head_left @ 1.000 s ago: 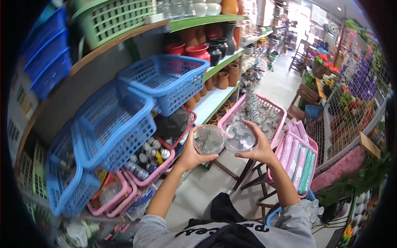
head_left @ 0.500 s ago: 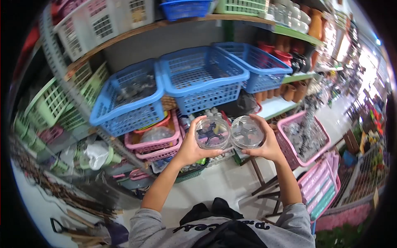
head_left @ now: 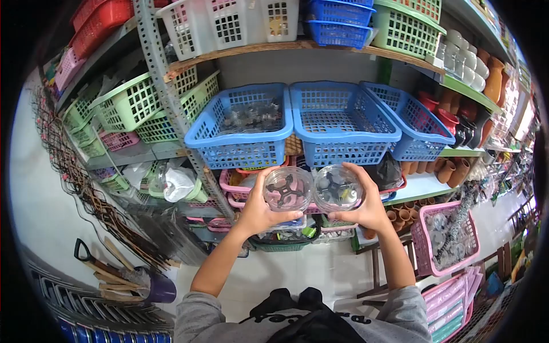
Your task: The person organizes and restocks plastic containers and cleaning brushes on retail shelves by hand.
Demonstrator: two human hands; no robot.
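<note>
My left hand (head_left: 258, 212) grips a clear plastic pot (head_left: 287, 189) seen bottom-on, with a dark cross shape in its base. My right hand (head_left: 365, 208) grips a second clear plastic pot (head_left: 336, 187) of the same kind. The two pots touch side by side at chest height. They are held just below a row of three blue baskets on a shelf. The left blue basket (head_left: 243, 132) holds several clear pots. The middle blue basket (head_left: 340, 123) looks empty.
Green baskets (head_left: 134, 106) sit to the left, white and blue ones above. Pink baskets (head_left: 234, 184) stand under the blue row. Clay pots (head_left: 446, 170) fill the shelves at right. A pink basket (head_left: 452, 235) of clear pots stands on a stool. Tools in a purple bucket (head_left: 154, 287) are low left.
My view has swung left, so the blue baskets now sit straight ahead. Both hands still hold the two clear pots together, now a little lower against the shelf.
</note>
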